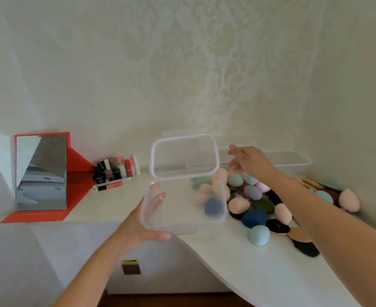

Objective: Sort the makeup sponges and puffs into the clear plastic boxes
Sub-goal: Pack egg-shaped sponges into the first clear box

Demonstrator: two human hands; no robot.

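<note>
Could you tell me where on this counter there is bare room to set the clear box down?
The widest free patch is the white counter between the red mirror stand with its cosmetics bottles and the sponge pile. The near edge in front of the teal sponge is also bare. The right side is crowded with sponges and puffs.

I note a clear box point(183, 204) with clear lid point(185, 156). Sponges point(254, 218): pink, teal, navy, mauve, dark green. Puffs point(302, 240): black, tan. Mirror stand point(76, 165) red-orange. Wallpaper point(204, 63) cream damask. Table point(249, 273) white.
</note>
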